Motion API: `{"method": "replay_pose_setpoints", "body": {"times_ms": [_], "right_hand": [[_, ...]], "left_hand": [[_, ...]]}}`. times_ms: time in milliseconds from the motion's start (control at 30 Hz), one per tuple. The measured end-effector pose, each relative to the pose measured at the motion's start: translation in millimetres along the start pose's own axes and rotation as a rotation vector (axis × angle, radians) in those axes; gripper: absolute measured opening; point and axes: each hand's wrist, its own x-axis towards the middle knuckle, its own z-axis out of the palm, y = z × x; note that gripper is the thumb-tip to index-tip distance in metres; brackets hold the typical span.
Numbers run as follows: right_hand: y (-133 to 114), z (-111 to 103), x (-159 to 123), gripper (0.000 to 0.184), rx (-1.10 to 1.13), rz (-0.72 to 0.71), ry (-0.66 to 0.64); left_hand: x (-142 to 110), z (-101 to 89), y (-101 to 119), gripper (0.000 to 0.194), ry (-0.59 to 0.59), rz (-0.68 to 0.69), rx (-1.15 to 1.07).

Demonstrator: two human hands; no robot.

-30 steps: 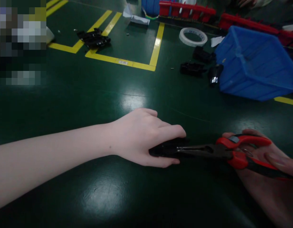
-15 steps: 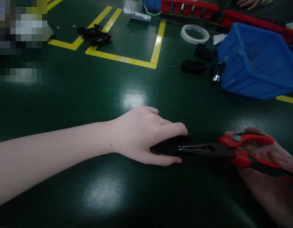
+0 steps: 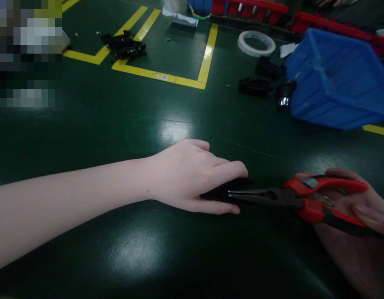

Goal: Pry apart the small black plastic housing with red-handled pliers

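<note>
Left hand [image 3: 192, 178]: mine, half-curled, thumb and forefinger straddling the black part [image 3: 215, 191] on the green table [image 3: 86, 128] | Right hand [image 3: 344, 202]: mine, wrapped round the red-handled pliers [image 3: 291, 198], tips at the part, bite unclear | Technique: I should brace the part firmly and align the pliers with it.

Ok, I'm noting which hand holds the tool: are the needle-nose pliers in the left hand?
No, the right hand holds the needle-nose pliers, while the left hand grips a black part.
</note>
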Motion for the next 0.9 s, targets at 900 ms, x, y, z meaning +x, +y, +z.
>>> {"method": "replay_pose_setpoints", "body": {"times_ms": [900], "right_hand": [[1, -9, 3, 0.047, 0.02, 0.035, 0.023]], "left_hand": [[-5, 3.2, -1, 0.049, 0.093, 0.056, 0.165]]}}
